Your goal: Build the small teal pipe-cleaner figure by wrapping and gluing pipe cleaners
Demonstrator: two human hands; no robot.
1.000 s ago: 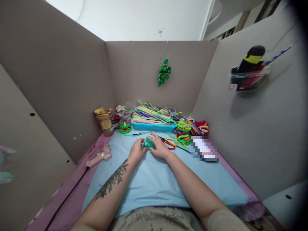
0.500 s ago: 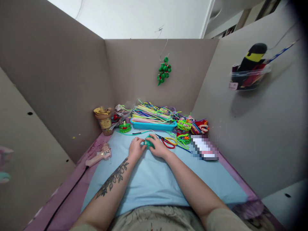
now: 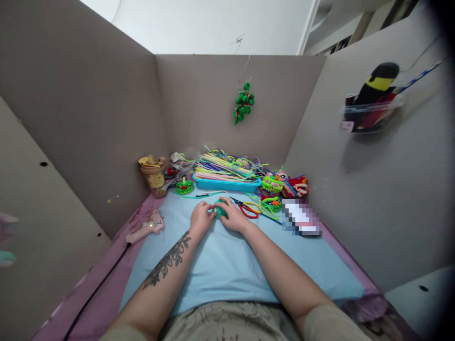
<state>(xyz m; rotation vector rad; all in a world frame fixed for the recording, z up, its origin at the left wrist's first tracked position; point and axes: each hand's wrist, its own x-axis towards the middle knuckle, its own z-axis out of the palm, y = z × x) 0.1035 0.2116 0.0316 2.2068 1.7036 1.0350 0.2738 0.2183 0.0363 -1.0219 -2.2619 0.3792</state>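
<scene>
A small teal pipe-cleaner piece [image 3: 220,210] rests on the light blue mat [image 3: 227,265] between both hands. My left hand [image 3: 201,219] pinches its left side with curled fingers. My right hand [image 3: 235,216] wraps over its right side and top. A teal pipe-cleaner strand [image 3: 199,195] trails off to the left behind the hands. Most of the piece is hidden by my fingers.
A blue tray [image 3: 227,183] of coloured pipe cleaners stands behind, with green coiled figures [image 3: 185,187] and scissors [image 3: 247,208] nearby. A pink glue gun [image 3: 146,228] lies left, a cup [image 3: 153,176] in the corner. Grey partition walls enclose three sides; a green ornament [image 3: 243,103] hangs at the back.
Both hands stay on the teal piece, with only small finger shifts. The view has tilted slightly.
</scene>
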